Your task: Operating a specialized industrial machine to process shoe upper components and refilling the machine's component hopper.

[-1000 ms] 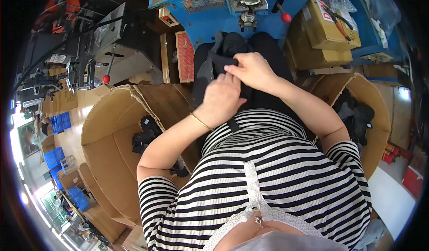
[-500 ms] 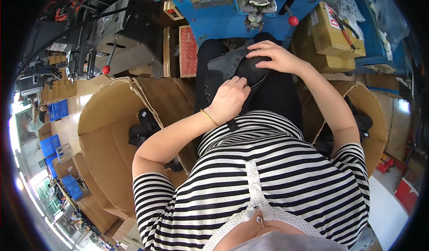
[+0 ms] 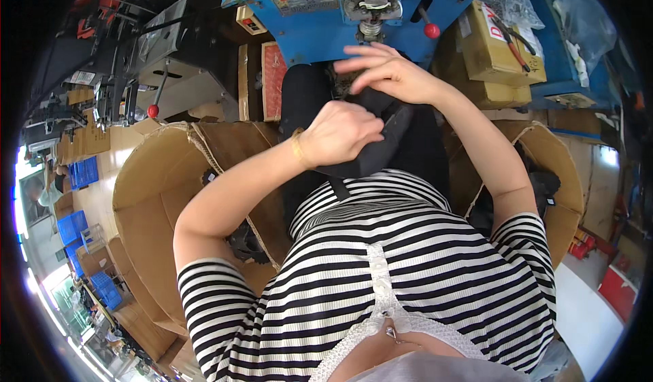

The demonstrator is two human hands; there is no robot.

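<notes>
- Black piece (image 3: 369, 159): we see it over the lap (image 3: 297, 96), below the twelve-o'clock machine (image 3: 306, 32).
- Left hand (image 3: 343, 134), ten o'clock of it: grip pinching its edge.
- Right hand (image 3: 389, 75), twelve o'clock: grip spread.
- Progress: handling seems under way; whether boxed dark pieces (image 3: 248, 242), eight o'clock, are finished, we cannot tell.

Two grips (image 3: 343, 134) (image 3: 398, 77) show (plus two red knobs (image 3: 432, 30) (image 3: 153, 111), one bracelet (image 3: 298, 149)).

Place: factory workshop | blue machine (image 3: 309, 32), pliers (image 3: 520, 58), cardboard boxes (image 3: 151, 185) | far left, blurred: probably blue crates (image 3: 71, 226)
</notes>
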